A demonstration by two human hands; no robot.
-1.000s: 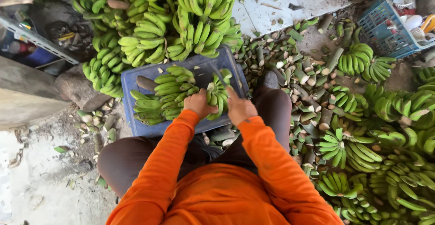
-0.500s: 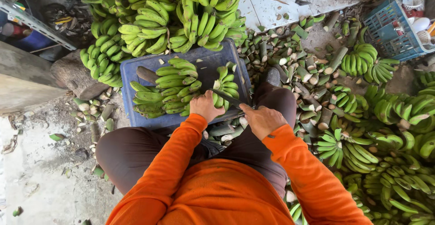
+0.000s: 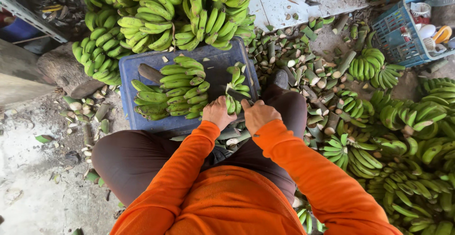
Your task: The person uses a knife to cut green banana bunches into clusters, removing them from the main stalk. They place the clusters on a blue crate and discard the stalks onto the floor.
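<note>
While we look straight down over our orange sleeves [image 3: 303, 168], both hands meet at the near edge of the blue crate [image 3: 130, 81] that serves as our work surface, set upside down between our knees. Our left hand [image 3: 218, 113] is closed around the near end of a small bunch of green bananas [image 3: 235, 89], fingers curled over it, pinning it against the crate top. Our right hand [image 3: 258, 116] sits just beside it, touching or nearly so, clenched with the thumb pointing up toward the bunch; a dark blade-like tool [image 3: 237, 95] seems to run from this fist across the bunch, though we cannot tell its handle or exact shape. Left of our hands, a larger hand of bananas [image 3: 173, 90] lies spread over the middle of the crate, with a brown cut stalk [image 3: 150, 73] poking out beside it. Beyond the crate, a heavy heap of green banana bunches [image 3: 180, 12] piles up against its far edge. On our right, the ground is littered with chopped stem pieces [image 3: 303, 64], and past them more banana hands [image 3: 407, 159] crowd the floor, running down along our right leg. Up in the far right corner, a blue plastic basket [image 3: 395, 31] holds a few small household items. On our left, a few stem scraps [image 3: 87, 109] lie scattered on pale, dusty concrete [image 3: 33, 192].
</note>
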